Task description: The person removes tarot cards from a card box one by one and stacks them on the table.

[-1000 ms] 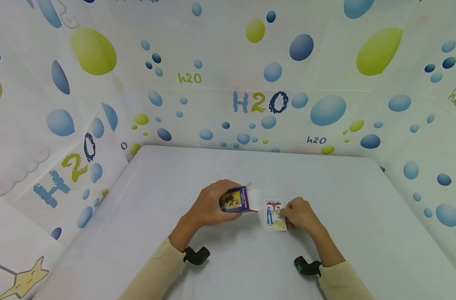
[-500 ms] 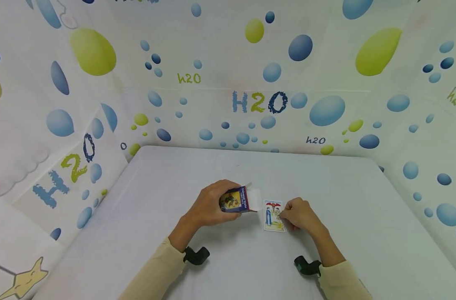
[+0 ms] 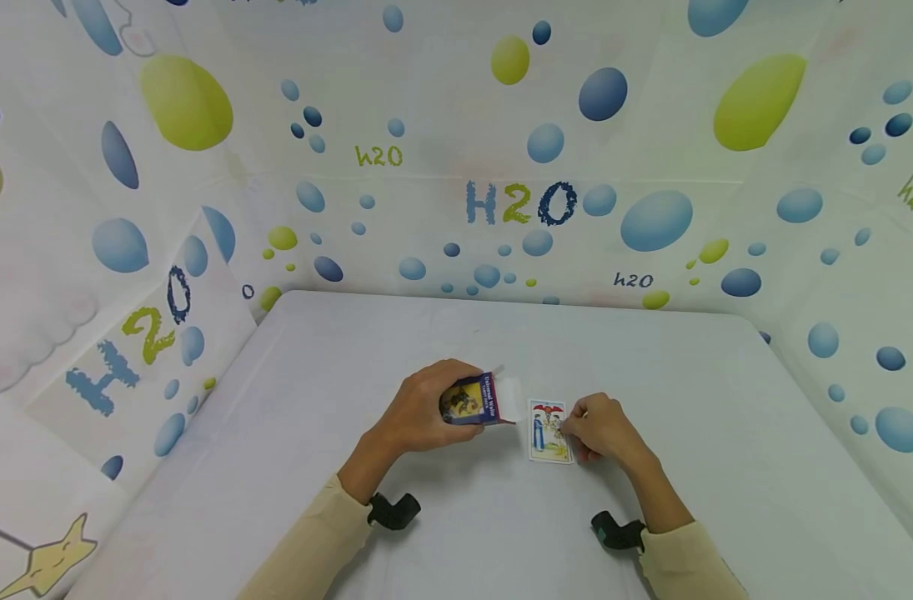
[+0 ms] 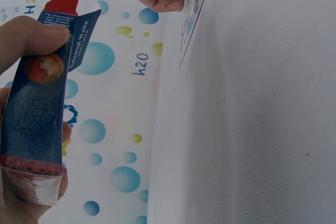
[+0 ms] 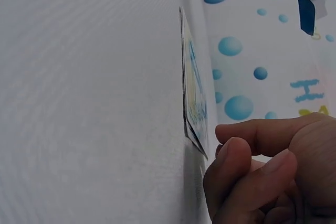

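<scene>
My left hand (image 3: 433, 408) grips a dark blue tarot card box (image 4: 39, 108) above the table, fingers round its sides. The box lies on its side in the head view, open flap (image 3: 510, 400) pointing right and "Universal Waite" printed at that end. Right of it, a picture tarot card (image 3: 546, 437) with a red-winged figure lies face up, long side toward me. My right hand (image 3: 602, 427) pinches its right edge between thumb and forefinger, other fingers curled below. In the right wrist view the card's edge (image 5: 185, 93) looks doubled, with its near end slightly raised.
A white cloth covers the table (image 3: 388, 333). Behind and beside it hangs a white curtain (image 3: 441, 100) with blue and green bubbles and "H2O" lettering. Black wrist camera mounts (image 3: 394, 511) stick out from both beige sleeves (image 3: 313, 533).
The right-hand fingers shift slightly at the card's right edge, and the layer under the card shows a little differently there. The left hand and the box stay still.
</scene>
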`<control>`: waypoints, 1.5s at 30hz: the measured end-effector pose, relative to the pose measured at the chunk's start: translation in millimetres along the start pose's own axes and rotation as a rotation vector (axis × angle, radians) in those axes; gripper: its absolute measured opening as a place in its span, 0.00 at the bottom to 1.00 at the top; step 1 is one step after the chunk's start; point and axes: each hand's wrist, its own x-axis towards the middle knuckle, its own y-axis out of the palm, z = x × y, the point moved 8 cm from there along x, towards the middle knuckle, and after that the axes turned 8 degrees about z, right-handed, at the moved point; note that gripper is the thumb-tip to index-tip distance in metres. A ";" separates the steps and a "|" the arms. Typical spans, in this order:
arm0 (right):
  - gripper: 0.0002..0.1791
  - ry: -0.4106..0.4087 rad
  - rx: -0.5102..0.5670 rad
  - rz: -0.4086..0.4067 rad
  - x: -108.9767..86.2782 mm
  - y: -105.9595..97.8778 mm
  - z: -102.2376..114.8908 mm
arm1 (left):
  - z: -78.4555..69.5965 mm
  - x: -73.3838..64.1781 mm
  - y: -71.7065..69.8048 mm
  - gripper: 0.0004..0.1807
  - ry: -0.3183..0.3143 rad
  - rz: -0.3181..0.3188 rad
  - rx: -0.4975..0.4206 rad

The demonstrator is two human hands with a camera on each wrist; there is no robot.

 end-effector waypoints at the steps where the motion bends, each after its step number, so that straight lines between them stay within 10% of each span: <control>1: 0.07 -0.005 -0.003 -0.010 -0.5 -1.3 1.5 | 0.0 0.1 0.1 0.39 0.000 0.000 0.001; 21: 0.08 -0.348 0.171 -0.411 -28.8 -27.6 52.5 | -1.6 1.3 0.3 0.39 0.005 0.003 0.016; 45: 0.05 -0.461 0.328 -0.215 -36.1 13.0 89.2 | -8.3 1.0 6.8 0.38 0.043 0.028 -0.014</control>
